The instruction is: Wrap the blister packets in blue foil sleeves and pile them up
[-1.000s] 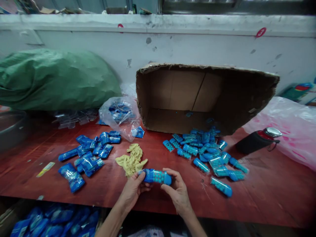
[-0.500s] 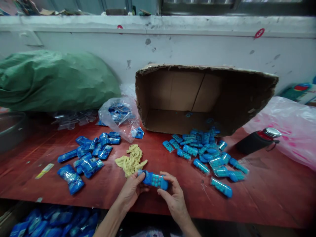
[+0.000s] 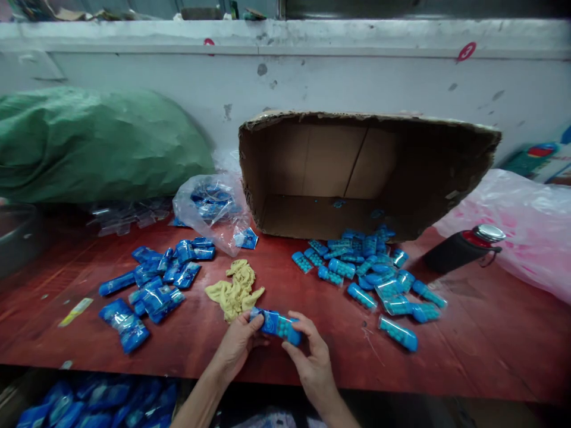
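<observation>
Over the front part of the table I hold a clear tube of blue balls (image 3: 288, 330) level between both hands. A printed blue wrapper (image 3: 270, 321) covers its left part. My left hand (image 3: 241, 342) pinches the wrapper's left end between thumb and fingers. On the other end, my right hand (image 3: 310, 351) has its thumb below and fingers above the tube's blue cap. Just behind my left hand lies a crumpled yellow cloth (image 3: 238, 288). Wrapped blue packs (image 3: 156, 297) lie in a pile to the left, and unwrapped tubes (image 3: 341, 268) are heaped to the right.
A cardboard box (image 3: 330, 214) lies on its side at the back, opening toward me. Left of it are a clear bag of blue wrappers (image 3: 182, 199) and a green sack (image 3: 98, 145). A black bottle (image 3: 459, 252) leans at right. More blue packs (image 3: 107, 404) sit below the table edge.
The blue wrapper now covers more of the tube, and fewer balls show. Both hands stay nearly in place. The whole view has shifted slightly.
</observation>
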The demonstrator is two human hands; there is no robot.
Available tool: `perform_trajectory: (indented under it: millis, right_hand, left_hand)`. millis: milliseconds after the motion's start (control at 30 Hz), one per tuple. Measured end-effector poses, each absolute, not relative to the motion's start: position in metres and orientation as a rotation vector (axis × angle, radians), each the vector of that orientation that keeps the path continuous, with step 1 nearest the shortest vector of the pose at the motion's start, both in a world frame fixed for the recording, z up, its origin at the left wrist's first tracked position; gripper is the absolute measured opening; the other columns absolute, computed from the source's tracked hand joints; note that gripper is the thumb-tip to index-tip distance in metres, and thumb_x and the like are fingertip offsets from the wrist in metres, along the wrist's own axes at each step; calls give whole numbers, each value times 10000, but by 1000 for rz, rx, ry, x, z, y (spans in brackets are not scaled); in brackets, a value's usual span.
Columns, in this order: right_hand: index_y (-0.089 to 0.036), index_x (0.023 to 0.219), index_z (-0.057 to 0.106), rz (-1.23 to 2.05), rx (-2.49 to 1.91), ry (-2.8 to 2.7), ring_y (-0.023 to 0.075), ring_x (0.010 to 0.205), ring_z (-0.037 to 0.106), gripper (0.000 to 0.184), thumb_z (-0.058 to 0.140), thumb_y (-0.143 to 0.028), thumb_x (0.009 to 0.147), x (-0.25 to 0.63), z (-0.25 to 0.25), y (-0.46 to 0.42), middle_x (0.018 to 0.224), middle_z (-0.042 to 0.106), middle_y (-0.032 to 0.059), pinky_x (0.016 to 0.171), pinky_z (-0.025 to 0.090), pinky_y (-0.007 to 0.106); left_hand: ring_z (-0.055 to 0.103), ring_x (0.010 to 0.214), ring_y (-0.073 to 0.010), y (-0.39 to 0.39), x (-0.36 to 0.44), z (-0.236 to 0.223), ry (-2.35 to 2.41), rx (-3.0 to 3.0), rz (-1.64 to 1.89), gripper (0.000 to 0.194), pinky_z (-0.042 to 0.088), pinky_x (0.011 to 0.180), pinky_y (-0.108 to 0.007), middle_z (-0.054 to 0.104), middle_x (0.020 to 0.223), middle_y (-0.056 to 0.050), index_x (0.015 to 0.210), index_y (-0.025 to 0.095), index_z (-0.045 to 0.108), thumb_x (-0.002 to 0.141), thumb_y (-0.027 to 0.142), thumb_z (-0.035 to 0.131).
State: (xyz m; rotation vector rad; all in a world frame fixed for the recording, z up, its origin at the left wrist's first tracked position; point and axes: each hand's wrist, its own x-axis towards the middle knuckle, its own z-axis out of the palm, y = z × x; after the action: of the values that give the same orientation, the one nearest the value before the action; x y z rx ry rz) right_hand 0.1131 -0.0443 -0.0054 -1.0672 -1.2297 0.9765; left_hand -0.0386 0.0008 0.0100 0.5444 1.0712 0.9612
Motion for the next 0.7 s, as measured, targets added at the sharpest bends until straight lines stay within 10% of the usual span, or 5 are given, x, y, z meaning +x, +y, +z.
perform_trajectory:
  millis: [700]
  right_hand:
    - [-257,1055,595,809,-1105,-1369,208,1044,547,289,484,-138,816,107,1,-50,1133,586,56,915,446,361]
  left_hand:
    - [627,601,-122,-4,-27,13,912,186,1025,109,506,613,-258,685,685,-7,747,157,571,673,168,651]
